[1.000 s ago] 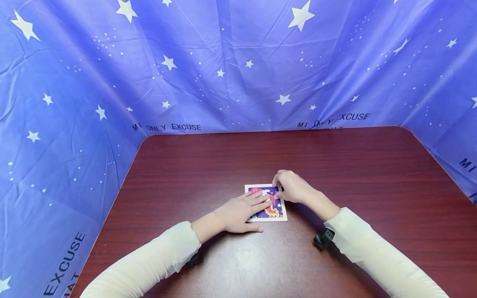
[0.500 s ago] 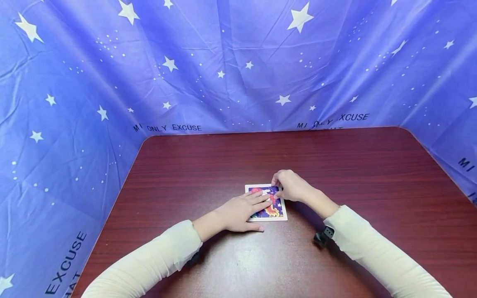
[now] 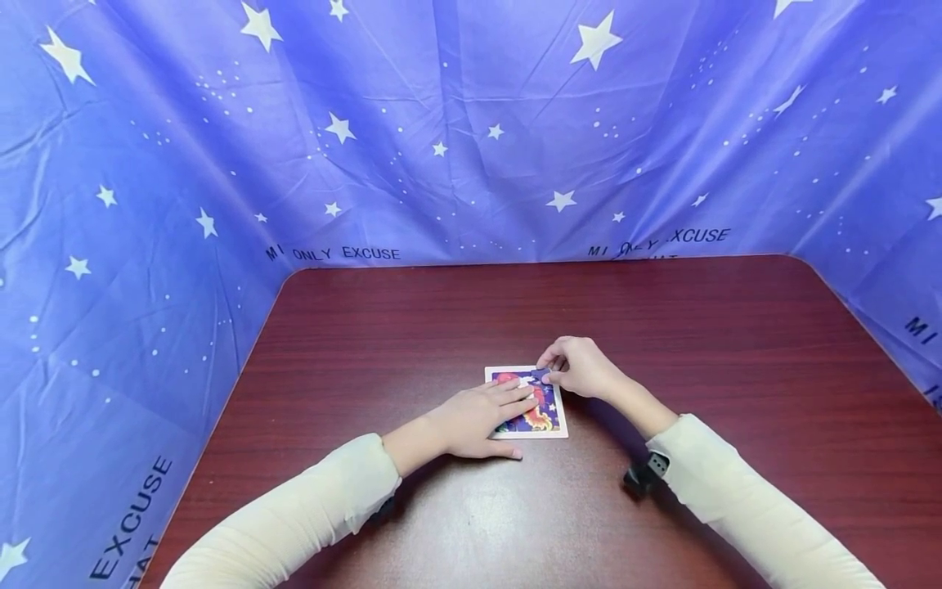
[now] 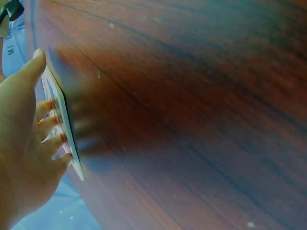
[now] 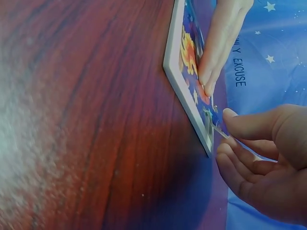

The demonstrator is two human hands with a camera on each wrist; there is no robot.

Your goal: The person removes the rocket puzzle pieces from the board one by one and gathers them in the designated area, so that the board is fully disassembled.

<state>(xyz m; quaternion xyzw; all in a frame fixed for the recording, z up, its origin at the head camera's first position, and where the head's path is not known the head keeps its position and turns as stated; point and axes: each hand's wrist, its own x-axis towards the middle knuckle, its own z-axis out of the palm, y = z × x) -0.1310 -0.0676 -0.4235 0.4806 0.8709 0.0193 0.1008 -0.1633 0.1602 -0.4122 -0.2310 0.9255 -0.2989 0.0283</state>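
A small square picture puzzle (image 3: 541, 420) with a white border lies on the table, its print purple, red and yellow. My left hand (image 3: 477, 420) rests on its left part with fingers straight and spread, the thumb off its near edge, hiding much of the picture. At the far right corner my right hand (image 3: 586, 370) pinches a flat puzzle piece (image 5: 219, 125) between thumb and fingers. In the right wrist view that piece is tilted up from the white border (image 5: 184, 96). The left wrist view shows the fingertips (image 4: 58, 139) on the puzzle.
The dark red wooden table (image 3: 412, 319) has rounded far corners. Behind and beside it hangs a blue curtain (image 3: 471, 188) with white stars and printed words. A black wrist camera (image 3: 648, 473) sits under the right sleeve.
My right hand has drawn up slightly at the corner, and the pinched piece now tilts up out of the puzzle. The left hand has stayed in place.
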